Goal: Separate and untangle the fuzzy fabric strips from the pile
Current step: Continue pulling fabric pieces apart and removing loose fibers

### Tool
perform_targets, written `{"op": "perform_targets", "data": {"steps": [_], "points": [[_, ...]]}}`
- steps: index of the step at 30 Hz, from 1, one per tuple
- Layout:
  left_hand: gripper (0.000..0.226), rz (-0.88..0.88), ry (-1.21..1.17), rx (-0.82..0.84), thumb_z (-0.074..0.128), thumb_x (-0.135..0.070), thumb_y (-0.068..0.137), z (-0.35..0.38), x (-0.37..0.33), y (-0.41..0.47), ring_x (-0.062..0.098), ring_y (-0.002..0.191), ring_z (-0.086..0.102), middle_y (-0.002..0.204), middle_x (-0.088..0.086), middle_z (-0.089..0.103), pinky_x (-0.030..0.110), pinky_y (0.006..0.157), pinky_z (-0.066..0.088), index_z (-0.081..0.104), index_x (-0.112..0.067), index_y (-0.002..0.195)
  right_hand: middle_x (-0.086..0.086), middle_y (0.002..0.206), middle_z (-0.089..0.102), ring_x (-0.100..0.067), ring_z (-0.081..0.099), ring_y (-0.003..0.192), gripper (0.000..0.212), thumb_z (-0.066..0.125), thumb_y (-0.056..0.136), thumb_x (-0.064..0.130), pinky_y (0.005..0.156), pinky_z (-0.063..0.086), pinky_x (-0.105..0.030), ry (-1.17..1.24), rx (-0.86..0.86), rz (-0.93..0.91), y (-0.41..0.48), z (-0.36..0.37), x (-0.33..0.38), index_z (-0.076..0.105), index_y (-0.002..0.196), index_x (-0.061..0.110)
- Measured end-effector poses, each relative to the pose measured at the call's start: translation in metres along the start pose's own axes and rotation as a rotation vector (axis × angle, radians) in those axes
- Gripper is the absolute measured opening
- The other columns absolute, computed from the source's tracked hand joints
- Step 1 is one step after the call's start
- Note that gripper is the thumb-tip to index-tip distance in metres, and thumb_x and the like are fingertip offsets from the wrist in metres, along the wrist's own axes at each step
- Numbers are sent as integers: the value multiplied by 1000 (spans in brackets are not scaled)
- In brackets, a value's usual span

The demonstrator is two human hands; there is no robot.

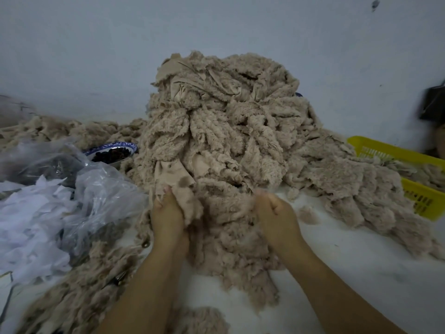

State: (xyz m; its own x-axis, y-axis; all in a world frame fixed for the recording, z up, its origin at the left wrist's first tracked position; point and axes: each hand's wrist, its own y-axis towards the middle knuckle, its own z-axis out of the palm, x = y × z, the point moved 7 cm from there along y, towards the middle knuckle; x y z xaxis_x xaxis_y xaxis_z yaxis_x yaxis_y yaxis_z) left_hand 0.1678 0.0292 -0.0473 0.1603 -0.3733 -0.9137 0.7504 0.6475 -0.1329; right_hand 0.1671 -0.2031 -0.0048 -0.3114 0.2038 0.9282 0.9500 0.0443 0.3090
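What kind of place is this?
Probably a small fabric or sewing workshop: a huge pile of fuzzy fabric strips covers the white table, a yellow basket holds more, and white scraps and clear plastic bags lie beside it.

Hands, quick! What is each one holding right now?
Left hand: closed, gripping a beige fuzzy fabric strip at the front of the pile.
Right hand: closed, fingers curled round a fuzzy clump, though blurred.

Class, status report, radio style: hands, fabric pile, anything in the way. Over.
Left hand grips strip; right hand grips fuzzy fabric. Pile tall, tangled. Plastic bag crowds left.
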Motion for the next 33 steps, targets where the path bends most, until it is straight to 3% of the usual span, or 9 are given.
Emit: {"op": "perform_targets", "data": {"steps": [4, 7, 10, 13, 18, 21, 24, 28, 33], "points": [[34, 24, -10, 105, 52, -39, 102, 3, -9, -8, 9, 54, 65, 71, -4, 74, 20, 48, 50, 63, -13, 120, 13, 60, 50, -3, 41, 44, 43, 52, 100, 31, 45, 34, -12, -16, -56, 70, 11, -22, -16, 42, 59, 22], [28, 103, 168, 453, 54, -42, 96, 38, -13, -42, 3, 46, 62, 54, -9, 67, 16, 41, 46, 69, -26, 79, 10, 109, 55, 15, 55, 84, 28, 51, 97, 49, 69, 39, 0, -3, 93, 41, 9, -4, -15, 61, 87, 25], [29, 181, 347, 683, 57, -55, 84, 58, -9, -71, 1, 56, 66, 64, -9, 71, 14, 52, 50, 73, -35, 73, 10, 114, 61, 2, 58, 107, 64, 42, 78, 83, 90, 45, -14, 74, 165, 33, 5, 3, -13, 65, 103, 29], [23, 242, 467, 755, 53, -60, 82, 64, -7, -82, -3, 69, 68, 73, -16, 73, 12, 63, 50, 72, -49, 76, -14, 107, 64, -26, 63, 99, 78, 46, 77, 84, 89, 51, -41, 93, 220, 62, 3, 9, -12, 58, 103, 11], [31, 191, 488, 763, 51, -60, 81, 62, -6, -84, 6, 74, 71, 79, -8, 76, 16, 64, 52, 73, -38, 83, 19, 59, 53, 6, 48, 56, 37, 39, 97, 54, 55, 37, -7, 61, -32, 60, 7, -8, -6, 52, 67, 36], [32, 157, 498, 769, 52, -62, 80, 62, -1, -83, 11, 78, 72, 83, -2, 76, 23, 72, 56, 72, -36, 79, 19, 61, 48, 4, 45, 58, 29, 36, 103, 47, 58, 36, -14, 79, -65, 120, 9, -9, -17, 44, 75, 42], [38, 123, 419, 799, 56, -57, 81, 60, -5, -82, 16, 66, 69, 71, 10, 72, 25, 65, 56, 72, -23, 73, 13, 59, 41, -3, 36, 54, 36, 36, 105, 40, 57, 34, -21, 93, -186, 169, 13, -21, -23, 48, 75, 26], [22, -33, 103, 680, 65, -47, 78, 46, -12, -57, 12, 72, 73, 78, -5, 76, 19, 57, 55, 79, -30, 78, 0, 62, 36, -15, 30, 56, 33, 41, 104, 25, 58, 27, -33, 231, -469, 260, 17, -68, -35, 43, 72, 16], [50, 4, 95, 582, 66, -49, 80, 49, -4, -56, 23, 99, 72, 104, 8, 76, 37, 83, 57, 72, -9, 108, 8, 59, 56, -9, 48, 54, 30, 56, 92, 38, 52, 39, -19, 84, 94, 139, 7, -3, -16, 53, 67, 22]]}}
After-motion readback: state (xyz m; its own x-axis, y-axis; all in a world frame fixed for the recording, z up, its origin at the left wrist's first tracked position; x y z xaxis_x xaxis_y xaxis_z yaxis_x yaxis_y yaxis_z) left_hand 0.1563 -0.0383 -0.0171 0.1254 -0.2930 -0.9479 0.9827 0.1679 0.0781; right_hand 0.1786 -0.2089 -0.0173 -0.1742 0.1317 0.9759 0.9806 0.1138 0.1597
